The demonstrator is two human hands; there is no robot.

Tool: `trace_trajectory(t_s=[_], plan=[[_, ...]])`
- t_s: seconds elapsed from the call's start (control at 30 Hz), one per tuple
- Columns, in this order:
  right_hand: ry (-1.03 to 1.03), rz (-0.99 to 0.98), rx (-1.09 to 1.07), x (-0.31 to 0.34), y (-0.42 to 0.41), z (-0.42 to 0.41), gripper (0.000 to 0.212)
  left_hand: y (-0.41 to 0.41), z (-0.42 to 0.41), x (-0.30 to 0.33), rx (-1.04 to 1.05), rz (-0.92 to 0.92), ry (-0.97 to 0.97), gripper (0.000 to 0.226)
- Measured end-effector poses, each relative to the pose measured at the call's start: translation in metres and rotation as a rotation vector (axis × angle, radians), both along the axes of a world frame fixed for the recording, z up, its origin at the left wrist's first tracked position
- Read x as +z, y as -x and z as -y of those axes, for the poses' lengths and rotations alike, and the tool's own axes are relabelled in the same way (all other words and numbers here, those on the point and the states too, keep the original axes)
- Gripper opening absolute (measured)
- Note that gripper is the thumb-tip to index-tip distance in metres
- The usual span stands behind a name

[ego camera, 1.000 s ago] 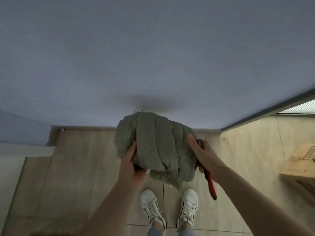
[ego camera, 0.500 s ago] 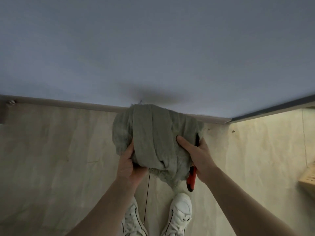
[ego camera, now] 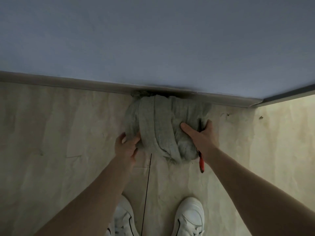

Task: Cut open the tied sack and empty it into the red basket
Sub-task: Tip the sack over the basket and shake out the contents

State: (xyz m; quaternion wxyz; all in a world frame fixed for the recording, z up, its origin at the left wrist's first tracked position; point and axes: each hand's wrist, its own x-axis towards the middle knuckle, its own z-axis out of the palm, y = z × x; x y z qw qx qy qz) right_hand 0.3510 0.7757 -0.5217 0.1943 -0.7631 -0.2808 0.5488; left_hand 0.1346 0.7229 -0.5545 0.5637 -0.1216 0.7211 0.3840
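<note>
Sack [ego camera: 163, 128]: a grey-green cloth bundle, wrapped in overlapping folds, set against the skirting board [ego camera: 68, 82] at the foot of the wall [ego camera: 153, 40]; its far side touches the skirting board, and its frayed end points back toward the shoes.
Sack relative to the grips: it lies between the two hands, the left hand at its near-left lower edge, the right hand on its near-right side.
Left hand [ego camera: 127, 145]: fingers curled, the grip pinching a fold of cloth at the sack's lower left; forearm reaches in from the lower left.
Right hand [ego camera: 201, 135]: laid over the sack's right side, thumb stretched across the cloth, fingers spread on its far right; the grip also pins a red-handled cutter [ego camera: 201, 163] against the palm, its handle sticking out below the wrist toward the shoes. Its dark upper part shows between the fingers beside the sack.
Floor [ego camera: 68, 150]: pale, wood-patterned, running from the skirting board to the shoes.
Shoes [ego camera: 190, 217]: two white, one on each side of a dark floor seam, well short of the sack.
</note>
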Motion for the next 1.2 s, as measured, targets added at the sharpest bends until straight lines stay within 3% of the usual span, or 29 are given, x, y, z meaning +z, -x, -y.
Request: trace_trajectory(t_s=[0.07,0.13,0.23,0.33,0.4,0.5,0.8,1.07,1.2], plan=[[0.011,0.085,0.017,-0.008,-0.002,-0.002,0.092,0.002,0.004,0.006,0.006,-0.16,-0.048,0.086],[0.006,0.135,-0.003,-0.007,-0.004,-0.004,0.107,-0.002,0.01,0.022,-0.121,-0.305,-0.148,0.091],[-0.02,0.232,0.025,0.013,-0.008,-0.002,0.112,-0.012,0.023,0.044,-0.683,-0.625,-0.384,0.079],[-0.137,0.346,0.015,0.034,-0.009,0.01,0.093,-0.019,0.028,0.04,-1.324,-0.976,-0.57,0.073],[-0.176,0.399,-0.014,0.04,-0.005,0.022,0.07,-0.026,0.029,0.029,-1.552,-1.062,-0.558,0.07],[-0.147,0.352,0.018,0.033,0.006,0.037,0.04,-0.028,0.032,0.014,-1.739,-1.037,-0.482,0.07],[-0.009,0.197,0.108,-0.016,0.016,0.013,0.046,-0.026,-0.005,-0.016,-1.955,-0.858,-0.243,0.069],[0.085,0.141,0.104,-0.013,0.006,-0.001,0.023,-0.024,-0.03,0.0,-1.929,-0.654,-0.194,0.069],[0.079,0.153,0.047,0.017,0.007,-0.003,0.031,-0.018,-0.027,0.033,-1.846,-0.604,-0.232,0.072]])
